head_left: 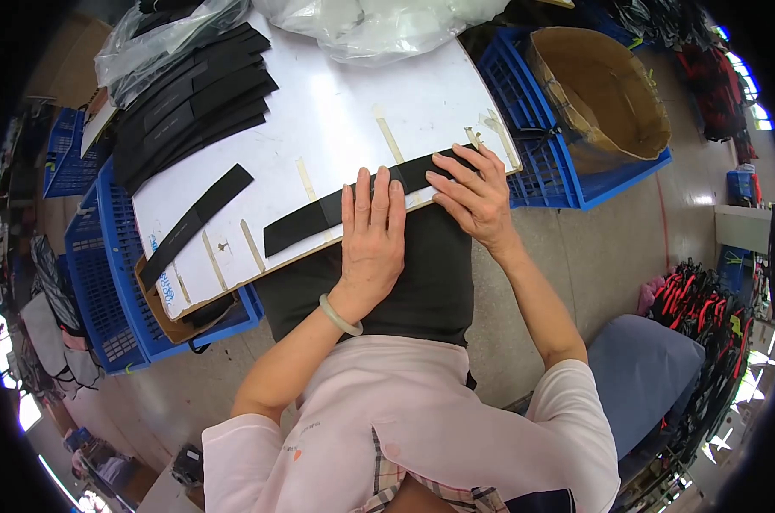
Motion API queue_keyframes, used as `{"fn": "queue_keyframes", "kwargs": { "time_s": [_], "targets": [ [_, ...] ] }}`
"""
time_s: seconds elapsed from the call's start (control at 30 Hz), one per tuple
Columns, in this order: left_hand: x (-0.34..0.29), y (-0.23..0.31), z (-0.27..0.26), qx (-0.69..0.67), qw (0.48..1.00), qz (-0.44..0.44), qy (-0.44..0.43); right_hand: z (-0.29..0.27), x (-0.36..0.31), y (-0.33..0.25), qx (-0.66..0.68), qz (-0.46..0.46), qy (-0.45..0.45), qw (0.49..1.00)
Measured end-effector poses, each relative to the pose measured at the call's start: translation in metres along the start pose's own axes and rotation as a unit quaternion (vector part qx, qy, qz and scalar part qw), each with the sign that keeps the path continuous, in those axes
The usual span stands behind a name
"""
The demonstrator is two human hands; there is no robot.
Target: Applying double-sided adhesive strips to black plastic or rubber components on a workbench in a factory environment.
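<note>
A long black fabric strip (302,227) lies along the near edge of a white board (328,111). My left hand (370,244) rests flat over the middle of the strip, its fingers stretched out and pointing away from me. At the strip's right end, my right hand (483,201) lies with its fingers apart on the black fabric; its thumb is hard to make out. Another black strip (198,215) sits slantwise on the board to the left, apart from both hands. Behind it, several black strips are piled in an overlapping stack (191,98).
Clear plastic bags (379,30) cover the board's far edge. To the right, a blue crate (597,184) holds a worn cardboard container (597,94). Blue crates (105,282) stand at left. A grey-blue covered bundle (648,368) is at lower right, near hanging red and black items (699,312).
</note>
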State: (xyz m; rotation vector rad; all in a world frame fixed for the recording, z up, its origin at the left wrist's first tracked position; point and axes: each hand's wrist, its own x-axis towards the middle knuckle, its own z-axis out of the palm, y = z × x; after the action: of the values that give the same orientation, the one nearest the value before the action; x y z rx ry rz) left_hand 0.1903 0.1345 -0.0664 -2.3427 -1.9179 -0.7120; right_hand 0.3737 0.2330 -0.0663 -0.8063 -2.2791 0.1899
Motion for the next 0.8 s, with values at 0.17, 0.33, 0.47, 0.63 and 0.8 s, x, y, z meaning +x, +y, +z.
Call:
{"fn": "queue_keyframes", "kwargs": {
  "time_s": [0.17, 0.33, 0.47, 0.63, 0.8],
  "targets": [
    [0.001, -0.001, -0.002, 0.017, 1.000, 0.016, 0.011, 0.003, 0.001, 0.000, 0.006, -0.004, 0.005, 1.000],
    [0.003, 0.002, -0.005, 0.001, 1.000, 0.006, 0.017, 0.000, 0.001, 0.001, -0.013, 0.001, 0.001, 1.000],
    [0.003, 0.001, -0.006, 0.000, 1.000, 0.005, 0.023, 0.002, 0.001, 0.000, -0.010, -0.002, -0.001, 1.000],
    [0.002, -0.002, -0.006, -0.006, 1.000, 0.006, 0.023, 0.002, 0.004, -0.002, -0.004, 0.001, -0.009, 1.000],
    [-0.001, -0.002, -0.007, 0.036, 0.999, 0.021, 0.017, 0.002, 0.041, -0.034, 0.023, 0.002, 0.010, 1.000]
  ]
}}
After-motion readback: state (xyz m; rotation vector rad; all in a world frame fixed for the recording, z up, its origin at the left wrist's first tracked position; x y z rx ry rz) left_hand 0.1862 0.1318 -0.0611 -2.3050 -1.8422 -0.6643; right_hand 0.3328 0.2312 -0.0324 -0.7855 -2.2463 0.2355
